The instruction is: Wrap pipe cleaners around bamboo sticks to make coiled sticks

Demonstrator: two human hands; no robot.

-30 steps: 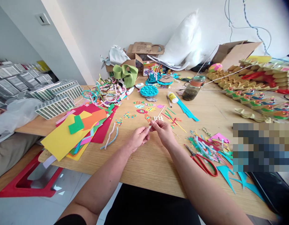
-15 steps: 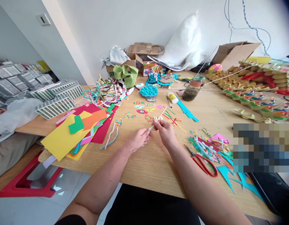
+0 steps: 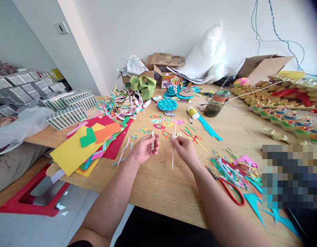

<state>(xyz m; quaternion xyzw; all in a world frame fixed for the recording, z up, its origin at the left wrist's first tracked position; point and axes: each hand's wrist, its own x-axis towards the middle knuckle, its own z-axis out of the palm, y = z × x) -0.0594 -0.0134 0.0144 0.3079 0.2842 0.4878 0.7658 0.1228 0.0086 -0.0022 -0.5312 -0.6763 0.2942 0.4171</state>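
Head camera view: both bare hands are raised over the pale wood-grain worktop (image 3: 153,187), apart from each other. The left hand (image 3: 144,150), palm partly turned up, has its thumb and fingers closed on a short white spiral piece (image 3: 152,146), held roughly upright. The right hand (image 3: 184,149) pinches a thin pale straight stick (image 3: 173,161), whose lower end extends below the fingers, toward the wearer. Small white curled pieces (image 3: 178,134) appear just beyond the right fingertips; whether the hand touches them cannot be told. Colourful fish-shaped cut-outs (image 3: 168,125) lie beyond and between the hands. Left of the left hand are a wavy pink fuzzy strip (image 3: 122,153) and scattered multicoloured dots (image 3: 143,130). A yellow-labelled white bottle (image 3: 193,112) lies farther off, while red-handled scissors (image 3: 233,192) rest near the right forearm, beside mixed coloured scraps (image 3: 247,160).
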